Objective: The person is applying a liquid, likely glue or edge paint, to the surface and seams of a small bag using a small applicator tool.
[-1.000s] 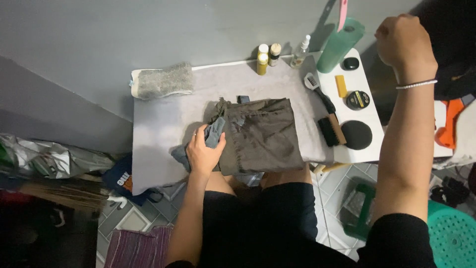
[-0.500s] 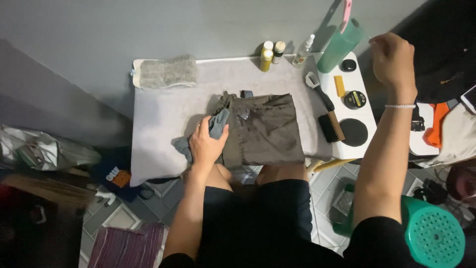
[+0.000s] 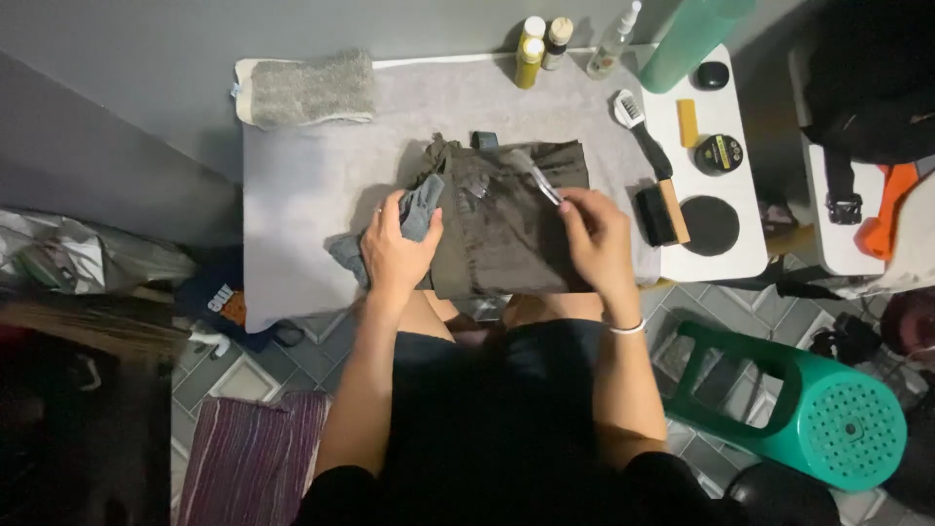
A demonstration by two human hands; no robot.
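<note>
Folded olive-brown garment (image 3: pixel 511 219) lying at the middle of the grey, towel-covered counter (image 3: pixel 312 185). The left hand (image 3: pixel 397 251) is clenched on a crumpled grey cloth (image 3: pixel 421 206) at the garment's left edge; the right hand (image 3: pixel 596 234) pinches the handle of a slim, pale toothbrush-like brush (image 3: pixel 536 175), bristles over the fabric. Brushing likely goes best with short, light strokes while the left hand keeps the matte weave flat.

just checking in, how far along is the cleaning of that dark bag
Done: supplies are set out, the dark bag lies flat on the grey mat. In hand: left hand presses a grey cloth on it, right hand holds a small brush over it. Left: the tin looks closed.
</note>
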